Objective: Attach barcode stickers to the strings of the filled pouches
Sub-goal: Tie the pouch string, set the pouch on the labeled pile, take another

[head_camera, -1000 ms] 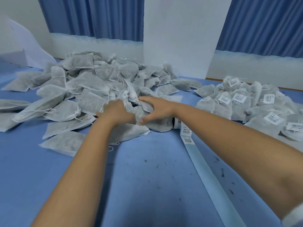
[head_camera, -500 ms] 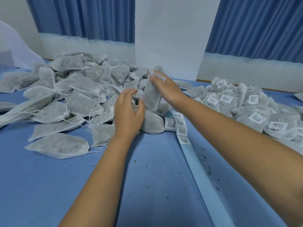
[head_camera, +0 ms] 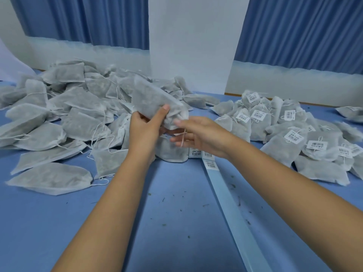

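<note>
The left hand [head_camera: 146,127] is gripping a soft grey filled pouch [head_camera: 155,100] above the long blue sticker strip [head_camera: 210,164], while the open right hand [head_camera: 199,134] is touching its thin white string [head_camera: 183,138], best pulled straight gently.

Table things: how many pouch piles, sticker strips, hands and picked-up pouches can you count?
2 pouch piles: plain pile, stickered pile
1 sticker strip
2 hands: left hand, right hand
1 held pouch
Total: 6
</note>
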{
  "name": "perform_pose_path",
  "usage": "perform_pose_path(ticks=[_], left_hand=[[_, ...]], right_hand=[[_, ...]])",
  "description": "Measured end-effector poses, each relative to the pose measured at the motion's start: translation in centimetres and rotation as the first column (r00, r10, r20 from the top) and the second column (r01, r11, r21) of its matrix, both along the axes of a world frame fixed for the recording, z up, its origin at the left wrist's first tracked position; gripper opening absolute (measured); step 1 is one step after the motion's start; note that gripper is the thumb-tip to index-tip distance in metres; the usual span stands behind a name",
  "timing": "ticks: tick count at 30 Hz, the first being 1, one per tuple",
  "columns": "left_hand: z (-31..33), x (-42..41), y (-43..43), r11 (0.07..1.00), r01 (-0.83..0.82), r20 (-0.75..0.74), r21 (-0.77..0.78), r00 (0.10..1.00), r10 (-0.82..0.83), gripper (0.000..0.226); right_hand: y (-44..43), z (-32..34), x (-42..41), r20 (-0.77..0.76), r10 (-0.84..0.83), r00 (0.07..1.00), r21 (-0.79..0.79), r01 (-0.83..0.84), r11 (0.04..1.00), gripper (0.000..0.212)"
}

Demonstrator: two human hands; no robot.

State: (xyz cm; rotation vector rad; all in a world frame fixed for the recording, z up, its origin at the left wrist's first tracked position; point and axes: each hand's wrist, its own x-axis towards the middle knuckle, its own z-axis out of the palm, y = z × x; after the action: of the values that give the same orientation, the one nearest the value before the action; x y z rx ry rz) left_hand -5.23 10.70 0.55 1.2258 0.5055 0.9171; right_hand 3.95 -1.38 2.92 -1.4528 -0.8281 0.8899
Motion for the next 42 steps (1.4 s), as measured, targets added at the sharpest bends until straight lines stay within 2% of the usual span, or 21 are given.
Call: perform_pose_path(ticks=[2,5,8,10,14,15,17,19,21,22,23,24,25,27,29,33,36,39,42], left_hand=[[-0.3,0.0,-0.1,0.999,-0.033,-0.030,-0.011,0.999,0.032,0.053],[-1.1,-0.6,-0.1,0.991,-0.120,-0.171,0.054,0.977,0.128,0.056],[-1.6,-1.5,-0.3,0.950,-0.214,-0.233,0.226,0.935,0.266,0.071],[-1.9,-1.6,-0.6,0.918,-0.215,-0.256,0.334,0.916,0.308,0.086],[-1.9,-1.4,-1.9,0.861,-0.191,-0.265,0.472,0.901,0.345,0.102],[-2.0,-1.4,-2.2,0.819,-0.187,-0.270,0.542,0.885,0.380,0.103],[-2.2,-1.4,-2.7,0.690,-0.141,-0.326,0.710,0.802,0.500,0.100],[-2.1,-1.6,-3.1,0.489,-0.029,-0.296,0.872,0.764,0.574,0.083],[-1.6,-1.9,-3.5,0.206,0.067,-0.170,0.976,0.829,0.533,0.063],[-1.4,-2.0,-3.7,0.096,0.106,-0.138,0.990,0.876,0.462,0.054],[-1.3,-2.0,-3.9,0.038,0.149,-0.152,0.988,0.916,0.371,0.044],[-1.2,-2.1,-4.1,0.038,0.223,-0.224,0.974,0.935,0.276,0.034],[-1.0,-2.3,-4.3,0.092,0.320,-0.331,0.943,0.926,0.180,0.029],[-1.0,-2.5,-4.9,0.272,0.500,-0.530,0.822,0.847,0.043,0.038],[-1.2,-2.4,-4.7,0.376,0.554,-0.600,0.743,0.800,0.007,0.040],[-1.7,-2.4,-4.0,0.384,0.540,-0.579,0.749,0.815,-0.017,0.015],[-1.6,-2.8,-3.4,0.447,0.523,-0.559,0.726,0.827,-0.059,0.007],[-1.4,-2.9,-2.7,0.475,0.587,-0.621,0.655,0.777,-0.104,0.005],[-1.4,-2.9,-3.0,0.480,0.667,-0.674,0.569,0.713,-0.192,0.011]], right_hand=[[-0.9,-0.3,-0.2,0.156,-0.015,0.988,-0.064,0.025,0.998,0.013],[-2.6,-0.6,-0.2,0.378,-0.056,0.924,-0.131,0.114,0.985,0.015],[-4.3,-0.8,-0.3,0.513,-0.073,0.855,-0.126,0.160,0.979,0.015],[-4.8,-1.2,-0.3,0.589,-0.075,0.805,-0.136,0.190,0.972,0.012],[-5.3,-2.7,-0.3,0.822,0.041,0.567,-0.262,0.314,0.912,0.012],[-5.4,-3.1,-0.4,0.835,0.046,0.549,-0.261,0.321,0.911,0.017],[-5.8,-3.7,-0.5,0.815,0.019,0.579,-0.228,0.292,0.929,0.023],[-6.2,-3.9,-0.7,0.758,-0.018,0.652,-0.184,0.241,0.953,0.018],[-6.6,-3.8,-0.9,0.653,-0.039,0.757,-0.131,0.163,0.978,0.015],[-6.8,-3.7,-1.0,0.608,-0.037,0.793,-0.107,0.127,0.986,0.018],[-7.0,-3.5,-1.1,0.582,-0.035,0.813,-0.081,0.101,0.992,0.021],[-7.1,-3.3,-1.1,0.569,-0.040,0.821,-0.054,0.086,0.995,0.022],[-7.3,-3.0,-1.1,0.558,-0.050,0.828,-0.030,0.080,0.996,0.022],[-7.7,-2.8,-1.0,0.524,-0.084,0.847,0.003,0.097,0.995,0.019],[-8.0,-2.8,-0.8,0.499,-0.125,0.858,0.034,0.125,0.992,0.017],[-8.8,-3.2,-0.6,0.512,-0.173,0.841,0.021,0.188,0.982,0.017],[-9.3,-3.4,-0.5,0.525,-0.198,0.828,0.010,0.227,0.974,0.022],[-9.5,-3.6,-0.2,0.538,-0.209,0.817,0.035,0.227,0.973,0.024],[-9.3,-4.0,-0.1,0.549,-0.290,0.784,0.147,0.251,0.957,0.014]])
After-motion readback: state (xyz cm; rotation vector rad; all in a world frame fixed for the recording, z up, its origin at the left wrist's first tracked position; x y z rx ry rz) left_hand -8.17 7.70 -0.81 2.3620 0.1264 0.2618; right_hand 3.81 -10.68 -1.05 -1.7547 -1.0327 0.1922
